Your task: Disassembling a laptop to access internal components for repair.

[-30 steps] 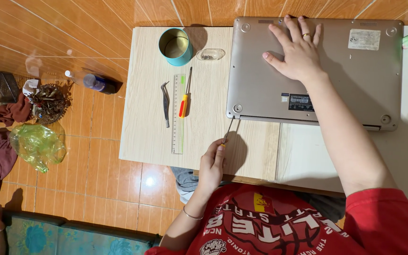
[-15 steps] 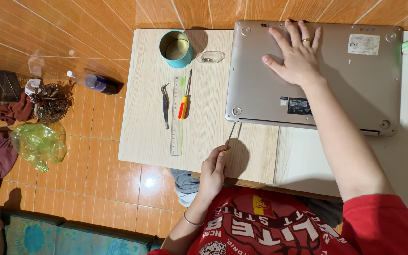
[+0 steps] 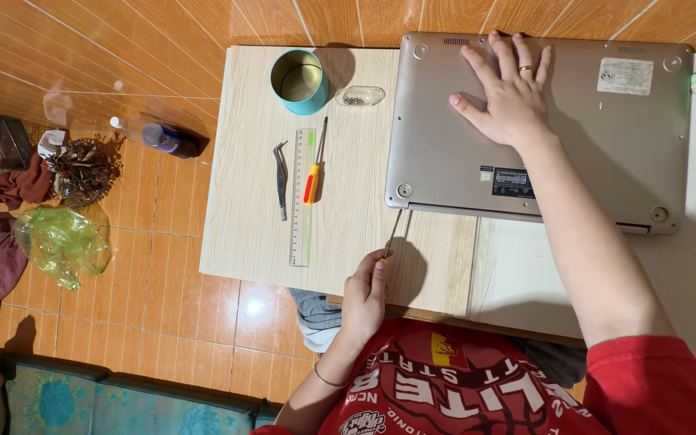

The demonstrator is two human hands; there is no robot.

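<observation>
1. On the pale wooden table (image 3: 348, 234), a silver laptop (image 3: 590, 129) lies closed, underside up, at the far right part of the top.
2. Right hand (image 3: 505, 101): open, fingers spread, palm flat on the laptop's base near its far edge; a ring shows on 1 finger. It grips nothing.
3. Left hand (image 3: 366, 294): curled closed around the handle of a thin screwdriver (image 3: 394, 234) at the table's near edge. The shaft slants up toward the laptop's near-left corner, its tip at or just short of the corner foot; contact cannot be confirmed.
4. Left of the laptop lie a clear green ruler (image 3: 303, 201), a second screwdriver with a red and yellow handle (image 3: 313, 173) overlapping it, and metal tweezers (image 3: 280, 179) just beside.
5. At the far edge stand a teal tin (image 3: 300, 80) and a small clear dish (image 3: 359, 96) holding tiny dark parts.
</observation>
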